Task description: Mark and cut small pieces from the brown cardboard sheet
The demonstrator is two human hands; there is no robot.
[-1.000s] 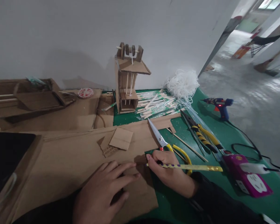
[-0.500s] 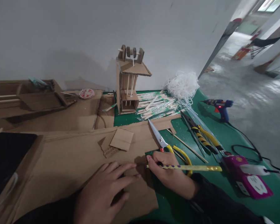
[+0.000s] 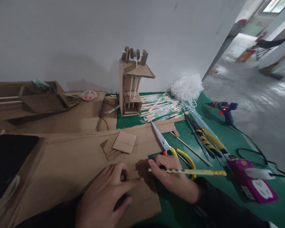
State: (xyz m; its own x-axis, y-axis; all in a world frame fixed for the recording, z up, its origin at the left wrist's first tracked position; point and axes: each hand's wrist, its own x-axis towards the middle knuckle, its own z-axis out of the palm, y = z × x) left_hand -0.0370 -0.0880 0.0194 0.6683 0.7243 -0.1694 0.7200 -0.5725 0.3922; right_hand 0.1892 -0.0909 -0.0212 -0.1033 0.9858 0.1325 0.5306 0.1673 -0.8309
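My left hand lies over a large sheet of cardboard, its fingers apart and the index finger bent. In my right hand is a yellow pencil with purple spots, held level across the fingers near the sheet's right edge. Two small cardboard pieces rest on the sheet beyond my left hand. Scissors with yellow handles lie just past my right hand, their blades pointing away. Thin wooden sticks are beside the scissors.
A cardboard tower stands by the wall, next to wrapped chopsticks and white string. To the right are pliers, a glue gun and a purple power strip. At left are a black tablet-like device and another cardboard build.
My left index finger has bent and drawn back on the cardboard. My right hand keeps the pencil in almost the same place. The view has shifted very slightly.
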